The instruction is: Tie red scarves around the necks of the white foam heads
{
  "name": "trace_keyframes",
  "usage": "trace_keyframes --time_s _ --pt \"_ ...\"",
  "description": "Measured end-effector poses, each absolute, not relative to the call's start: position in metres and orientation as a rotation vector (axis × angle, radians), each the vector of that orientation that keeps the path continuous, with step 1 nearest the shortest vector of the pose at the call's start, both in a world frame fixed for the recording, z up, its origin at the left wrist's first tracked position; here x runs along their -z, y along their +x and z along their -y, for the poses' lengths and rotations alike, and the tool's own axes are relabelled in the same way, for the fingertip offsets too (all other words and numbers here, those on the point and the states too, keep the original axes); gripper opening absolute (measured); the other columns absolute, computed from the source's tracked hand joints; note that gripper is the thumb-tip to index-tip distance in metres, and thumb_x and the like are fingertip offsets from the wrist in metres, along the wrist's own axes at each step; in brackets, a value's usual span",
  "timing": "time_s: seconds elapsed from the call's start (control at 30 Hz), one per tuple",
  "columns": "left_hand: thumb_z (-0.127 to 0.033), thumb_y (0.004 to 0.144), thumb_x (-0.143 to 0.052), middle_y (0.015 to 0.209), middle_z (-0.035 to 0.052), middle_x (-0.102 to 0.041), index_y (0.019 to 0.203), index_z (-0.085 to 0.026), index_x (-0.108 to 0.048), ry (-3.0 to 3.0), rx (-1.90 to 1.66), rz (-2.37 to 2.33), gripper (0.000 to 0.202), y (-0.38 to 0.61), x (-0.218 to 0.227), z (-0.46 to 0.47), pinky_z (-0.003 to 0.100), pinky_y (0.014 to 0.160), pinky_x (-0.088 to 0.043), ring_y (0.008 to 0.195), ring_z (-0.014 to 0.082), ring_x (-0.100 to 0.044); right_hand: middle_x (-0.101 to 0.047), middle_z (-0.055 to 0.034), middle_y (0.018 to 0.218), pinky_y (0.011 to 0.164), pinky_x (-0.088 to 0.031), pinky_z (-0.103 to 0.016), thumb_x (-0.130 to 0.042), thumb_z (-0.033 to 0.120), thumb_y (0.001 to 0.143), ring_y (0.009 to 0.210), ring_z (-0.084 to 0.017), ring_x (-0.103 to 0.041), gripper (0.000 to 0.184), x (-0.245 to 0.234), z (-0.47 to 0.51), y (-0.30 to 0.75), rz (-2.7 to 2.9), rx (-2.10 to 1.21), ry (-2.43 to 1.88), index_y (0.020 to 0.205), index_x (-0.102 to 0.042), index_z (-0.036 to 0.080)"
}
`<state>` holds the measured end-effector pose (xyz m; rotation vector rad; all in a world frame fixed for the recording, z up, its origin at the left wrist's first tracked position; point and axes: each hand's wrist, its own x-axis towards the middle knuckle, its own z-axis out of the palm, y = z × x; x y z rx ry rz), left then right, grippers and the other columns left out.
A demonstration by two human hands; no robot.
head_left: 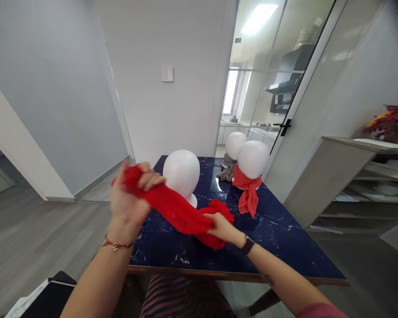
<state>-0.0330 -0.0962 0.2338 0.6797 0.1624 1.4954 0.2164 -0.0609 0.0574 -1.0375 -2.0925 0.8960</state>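
Dark blue table (278, 238) w/ 3 white foam heads; nearest head (181, 172) bare. Red scarf (175, 210) stretched above the tabletop btwn hands. Left hand (131, 198) raised, fingers clenched on one end; right hand (223, 227) lower, fingers closed round the other.

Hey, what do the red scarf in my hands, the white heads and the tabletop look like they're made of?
Red scarf: soft, thin matte fabric; it bunches and drapes between both hands. White heads: probably foam, smooth, matte, featureless. Tabletop: glossy dark blue with white veins, marble-look stone or laminate.
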Motion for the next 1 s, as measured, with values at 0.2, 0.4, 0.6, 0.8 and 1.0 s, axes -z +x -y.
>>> trace_keyframes --time_s 0.2,0.4,0.6,0.8,1.0 --pt "-0.029 0.083 -0.047 0.045 -0.0054 -0.035 0.068 -0.014 -0.056 0.68 -1.768 -0.455 0.023 -0.099 -0.199 0.089 0.02 0.056 -0.046 0.043 0.0058 -0.036 -0.067 -0.0028 0.079 0.054 -0.044 -0.023 -0.048 0.013 0.062 0.065 -0.015 -0.059 0.034 -0.136 0.022 0.335 1.34 -0.425 -1.305 0.092 -0.064 0.017" --pt "-0.03 0.066 -0.069 0.091 0.0061 -0.069 0.083 -0.019 -0.065 0.935 -1.21 -1.322 0.021 -0.111 -0.076 0.081 0.031 0.077 -0.051 0.091 0.0229 -0.062 -0.066 -0.0013 0.073 0.051 -0.043 -0.021 -0.05 0.016 0.063 0.061 -0.013 -0.057 0.032 -0.166 0.043 0.322 1.59 -0.699 -1.301 0.091 -0.064 0.017" --pt "-0.048 0.063 -0.067 0.08 0.0084 -0.07 0.077 -0.021 -0.068 1.49 -0.703 -2.059 0.03 -0.145 -0.078 0.117 0.047 0.08 -0.047 0.086 0.0357 -0.063 -0.066 -0.0014 0.085 0.038 -0.033 -0.016 -0.048 0.014 0.071 0.048 -0.006 -0.05 0.039 -0.181 0.066 0.273 1.658 -1.13 -1.204 0.108 -0.059 0.019" --pt "-0.026 0.052 -0.082 0.123 0.0098 -0.06 0.114 -0.023 -0.061 1.603 -1.096 -0.851 0.066 -0.031 -0.154 0.097 0.037 0.099 -0.04 0.118 0.0298 -0.051 -0.066 -0.0033 0.102 0.079 -0.051 -0.027 -0.056 0.018 0.08 0.092 -0.016 -0.063 0.03 -0.236 0.077 0.202 2.079 -1.309 -0.686 0.11 -0.059 0.021" --pt "-0.041 0.056 -0.079 0.064 0.0104 -0.068 0.086 -0.009 -0.07 1.128 -0.161 -0.241 0.045 -0.017 -0.117 0.071 0.03 0.051 -0.052 0.055 0.0221 -0.065 -0.068 -0.003 0.095 0.074 -0.054 -0.027 -0.059 0.018 0.078 0.084 -0.014 -0.065 0.029 -0.238 0.067 0.204 2.075 -1.183 -0.72 0.107 -0.061 0.018"
